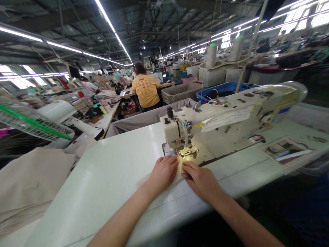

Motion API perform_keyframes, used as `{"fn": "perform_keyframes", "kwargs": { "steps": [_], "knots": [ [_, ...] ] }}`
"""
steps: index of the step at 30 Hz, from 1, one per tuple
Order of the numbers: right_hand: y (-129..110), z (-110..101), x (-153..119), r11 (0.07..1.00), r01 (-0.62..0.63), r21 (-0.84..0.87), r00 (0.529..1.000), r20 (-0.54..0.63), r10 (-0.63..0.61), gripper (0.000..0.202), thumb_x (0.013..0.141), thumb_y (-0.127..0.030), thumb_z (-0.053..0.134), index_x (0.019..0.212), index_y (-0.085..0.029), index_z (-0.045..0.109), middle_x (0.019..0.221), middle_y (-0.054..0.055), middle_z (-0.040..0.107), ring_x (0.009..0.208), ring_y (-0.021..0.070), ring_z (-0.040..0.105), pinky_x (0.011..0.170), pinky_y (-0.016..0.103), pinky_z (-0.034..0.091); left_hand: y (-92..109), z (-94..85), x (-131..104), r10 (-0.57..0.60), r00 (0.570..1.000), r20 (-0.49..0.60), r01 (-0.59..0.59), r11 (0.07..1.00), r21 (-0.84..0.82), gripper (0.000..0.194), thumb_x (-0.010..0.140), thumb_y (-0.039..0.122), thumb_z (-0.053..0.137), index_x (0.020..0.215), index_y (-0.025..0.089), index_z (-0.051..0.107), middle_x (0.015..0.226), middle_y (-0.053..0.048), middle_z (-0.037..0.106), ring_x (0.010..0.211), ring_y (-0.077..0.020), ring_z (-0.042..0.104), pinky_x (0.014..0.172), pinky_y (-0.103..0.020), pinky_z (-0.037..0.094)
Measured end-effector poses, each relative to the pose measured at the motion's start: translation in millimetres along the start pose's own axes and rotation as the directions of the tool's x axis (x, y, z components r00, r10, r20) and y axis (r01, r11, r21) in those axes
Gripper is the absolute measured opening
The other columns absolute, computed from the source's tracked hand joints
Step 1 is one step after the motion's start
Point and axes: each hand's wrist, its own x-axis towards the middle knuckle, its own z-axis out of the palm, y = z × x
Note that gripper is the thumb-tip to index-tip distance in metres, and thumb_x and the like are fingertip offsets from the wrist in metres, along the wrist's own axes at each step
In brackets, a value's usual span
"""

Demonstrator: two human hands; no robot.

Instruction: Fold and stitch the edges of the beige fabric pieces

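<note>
Low at the front of the sewing machine [171, 132], with left hand [164, 171] palm-down, fingers close together and tips near the brassy metal fitting [186, 153]. Opposite, right hand [199, 178] with fingers bent inward, above a small dark item [188, 175]. Between the two, probably a thin pale piece [179, 172] on the counter [120, 161], though too blurred for certainty. Cannot tell the state of either grip: perhaps just pressing, perhaps pinching. For good control here, best to press lightly and evenly from both sides, to keep fingertips flat and short of the fitting, and to rest the wrists low for steadiness. Better to guide than to tug, given the likely softness of so thin a layer. Under the hands, smooth, pale green and glossy, with a dark seam line along the front. Above, cream-painted metal with rounded edges, black knobs and a creased paper strip [226, 120] along the arm. To the left, loosely folded beige cloth [36, 181], matte and soft; beyond the machine, tapering thread cones [211, 56] and a blue plastic basket [199, 96].
</note>
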Motion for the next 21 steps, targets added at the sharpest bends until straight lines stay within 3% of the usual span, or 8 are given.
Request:
{"fn": "perform_keyframes", "kwargs": {
  "steps": [21],
  "knots": [
    [-3.3, -3.8, 2.2, 1.000, -0.018, -0.008, 0.999, 0.026, 0.019, 0.021, 0.099, -0.021, 0.054, 0.115, -0.024, 0.067, 0.133, 0.002, 0.065, 0.098, 0.0210, 0.071, 0.080, 0.028, 0.054, -5.1, -2.3, 0.9, 0.021, 0.999, -0.038, -0.023, 0.999, -0.040, 0.023, 0.095, 0.021, 0.057, 0.117, 0.019, 0.063, 0.124, -0.010, 0.067, 0.115, -0.0277, 0.061, 0.095, -0.045, 0.048]
  ]
}}
